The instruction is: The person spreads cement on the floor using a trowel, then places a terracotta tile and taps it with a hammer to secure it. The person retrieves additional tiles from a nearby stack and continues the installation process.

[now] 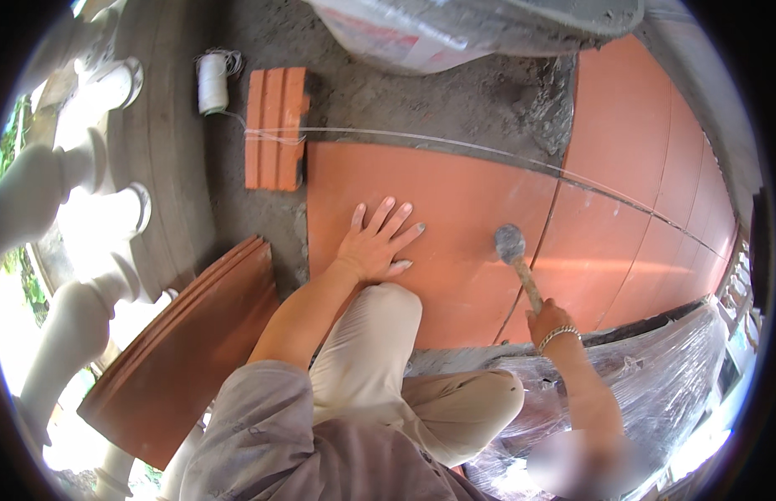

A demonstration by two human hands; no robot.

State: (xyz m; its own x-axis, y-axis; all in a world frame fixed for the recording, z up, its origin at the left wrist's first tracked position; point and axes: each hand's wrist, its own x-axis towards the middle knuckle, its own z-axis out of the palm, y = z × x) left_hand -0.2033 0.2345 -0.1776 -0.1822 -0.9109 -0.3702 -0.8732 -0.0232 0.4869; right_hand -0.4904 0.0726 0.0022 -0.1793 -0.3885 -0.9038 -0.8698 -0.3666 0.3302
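My left hand (373,247) lies flat with spread fingers on a large terracotta floor tile (438,192), near the tile's left part. My right hand (550,322), with a chain bracelet at the wrist, is closed round the wooden handle of a mallet (510,242). The mallet's round grey head is over the same tile, close to its right-hand joint; whether it touches the surface I cannot tell. A white string (421,138) runs along the tile's far edge. It is wound round a grooved orange brick (275,129) at the far left corner.
A spool of white string (213,83) stands beyond the brick on grey mortar (363,92). A bucket (471,33) stands at the far side. Several laid tiles (626,125) extend right. Loose tiles (179,351) lean by pale balusters (71,334). A plastic-wrapped pile (655,376) sits near right.
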